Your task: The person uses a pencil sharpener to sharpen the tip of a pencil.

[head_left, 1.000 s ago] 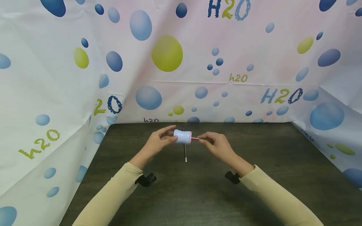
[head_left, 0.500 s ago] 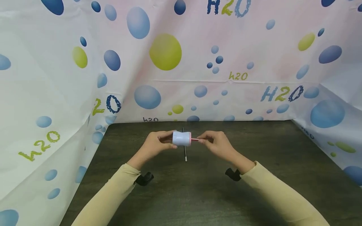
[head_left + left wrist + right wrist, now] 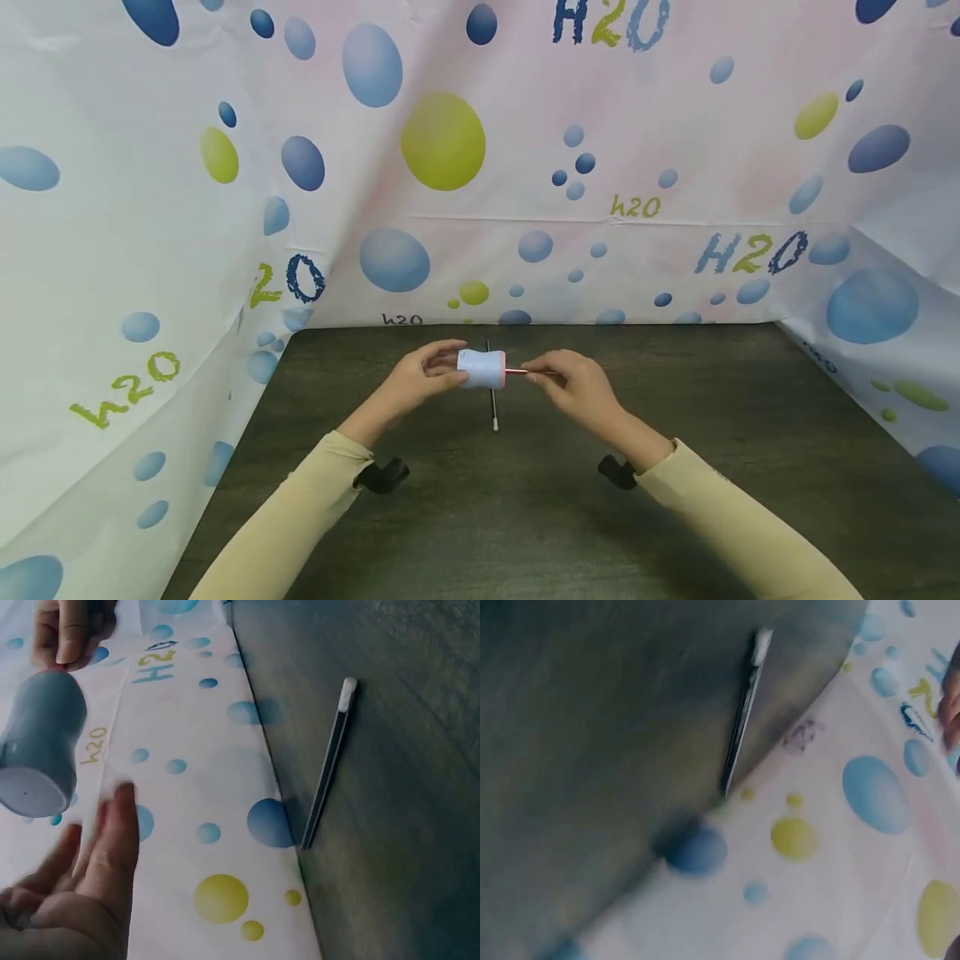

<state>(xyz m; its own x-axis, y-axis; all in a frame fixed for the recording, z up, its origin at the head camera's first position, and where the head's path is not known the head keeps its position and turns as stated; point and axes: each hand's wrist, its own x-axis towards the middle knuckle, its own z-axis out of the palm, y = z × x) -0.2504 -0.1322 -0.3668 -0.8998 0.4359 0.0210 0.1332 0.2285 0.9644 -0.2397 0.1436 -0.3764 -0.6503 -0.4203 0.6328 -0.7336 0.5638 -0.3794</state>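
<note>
My left hand (image 3: 412, 379) is at the left end of a light blue, waisted pencil sharpener (image 3: 482, 368) with a pink end. In the left wrist view its fingers are spread, blurred and apart from the sharpener (image 3: 46, 735). From the other side my right hand (image 3: 577, 383) pinches a thin red pencil (image 3: 515, 371) between thumb and fingers. That pencil runs into the sharpener's pink end, so its tip is hidden. Below both, a black pencil (image 3: 494, 408) with a white end lies on the table.
The dark wooden table (image 3: 510, 517) reaches back to a white sheet (image 3: 525, 183) printed with blue and green dots, which also hangs at both sides. A black strap piece (image 3: 384, 475) shows at the left wrist, another (image 3: 617, 472) at the right.
The left hand's fingers and thumb shift around the sharpener's left end: the thumb drops below it, then comes back up. The right hand keeps its pinch on the red pencil. The black pencil stays put.
</note>
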